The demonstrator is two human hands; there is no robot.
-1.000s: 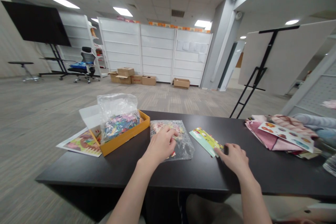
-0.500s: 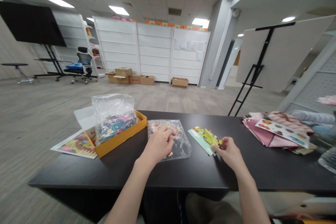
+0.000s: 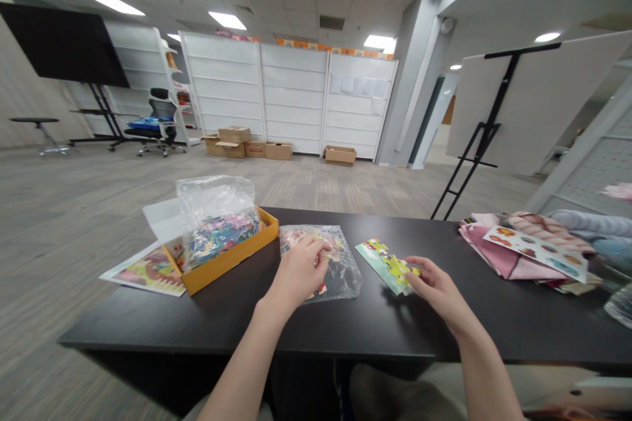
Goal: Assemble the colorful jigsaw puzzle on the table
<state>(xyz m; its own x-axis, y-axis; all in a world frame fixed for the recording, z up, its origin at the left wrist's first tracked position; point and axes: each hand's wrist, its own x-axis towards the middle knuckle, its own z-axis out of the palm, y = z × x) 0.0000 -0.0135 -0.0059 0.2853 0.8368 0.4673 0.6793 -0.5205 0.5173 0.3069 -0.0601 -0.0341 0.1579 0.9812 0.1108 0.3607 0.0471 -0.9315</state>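
My left hand (image 3: 307, 264) rests over a clear plastic bag (image 3: 344, 276) of small colourful puzzle pieces, its fingers curled together. Whatever they may hold is hidden. To the right, my right hand (image 3: 434, 286) pinches the right end of a joined strip of yellow-green puzzle pieces (image 3: 396, 268) between thumb and fingers. That strip lies along a light-blue joined puzzle section (image 3: 378, 264), and I cannot tell whether the two are locked together. A shadow shows on the table under the right end.
A yellow open box (image 3: 232, 262) at left holds another bag of puzzle pieces (image 3: 222, 233). Beside it lies a printed picture sheet (image 3: 148, 271). Pink cloths (image 3: 494, 256) and a sticker sheet (image 3: 538, 253) lie on the right of the black table (image 3: 345, 335).
My right hand has brought the yellow-green strip down and slightly left against the light-blue section; it was tilted above it before. The left hand stays over the bag.
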